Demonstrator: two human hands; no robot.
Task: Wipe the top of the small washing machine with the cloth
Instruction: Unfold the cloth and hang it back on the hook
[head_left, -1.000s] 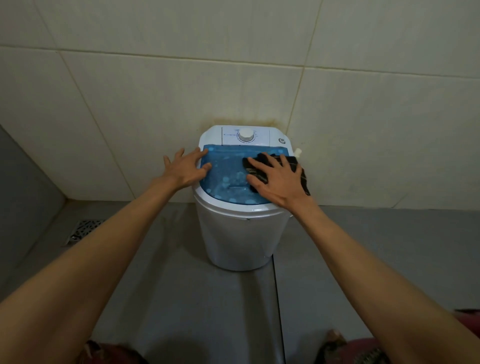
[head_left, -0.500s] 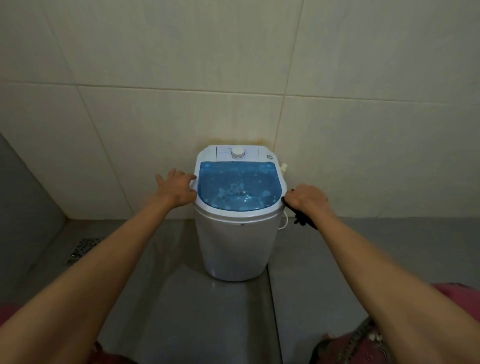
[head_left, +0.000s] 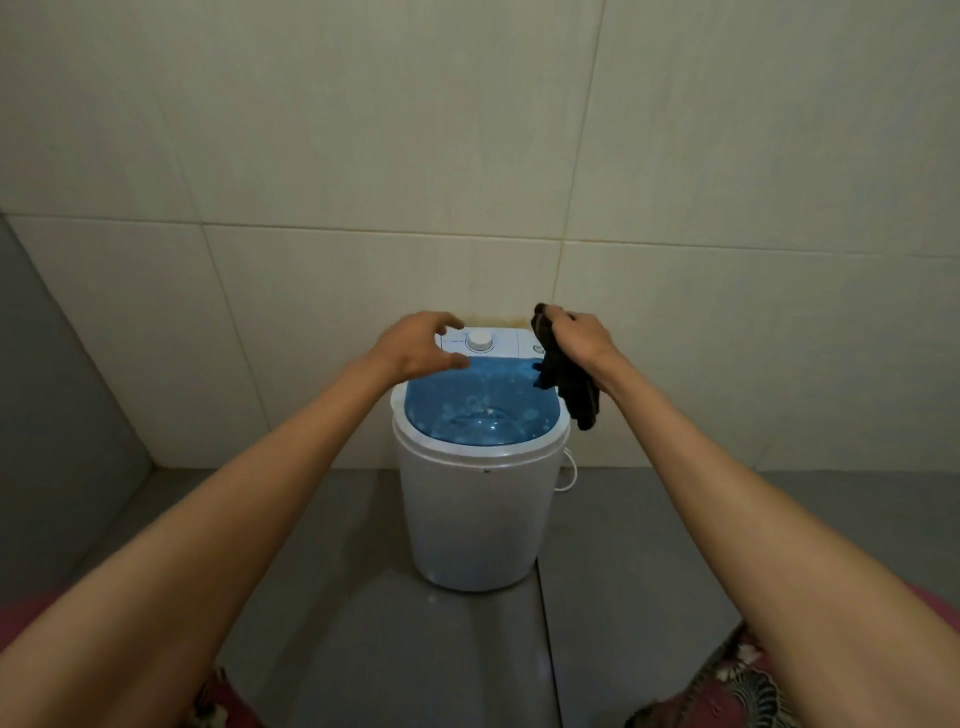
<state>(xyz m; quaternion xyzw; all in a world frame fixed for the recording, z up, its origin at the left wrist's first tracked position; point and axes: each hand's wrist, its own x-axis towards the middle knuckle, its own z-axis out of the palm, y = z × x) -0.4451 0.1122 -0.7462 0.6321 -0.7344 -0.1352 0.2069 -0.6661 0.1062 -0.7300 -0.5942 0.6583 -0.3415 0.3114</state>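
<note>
- Tiled wall (head_left: 311, 156) behind, grey floor (head_left: 363, 623) below; small washing machine (head_left: 475, 519) standing on the floor close against the wall, near the seam between two floor tiles.
- Blue translucent lid (head_left: 467, 410) on top, spotted with pale marks; white control strip with a dial (head_left: 479, 341) along the back edge.
- Cloth (head_left: 569, 384), dark, hanging limp over the machine's right rear edge, clear of the lid as far as visible.
- Right hand (head_left: 582, 338): grip clenched on the cloth's upper end.
- Left hand (head_left: 415, 345): grip released, fingers curled loosely, hovering above the lid's back-left corner, holding nothing.
- Best done, probably, by spreading the cloth flat, pressing evenly, sweeping back edge to front, steadying the rim with the free hand.
</note>
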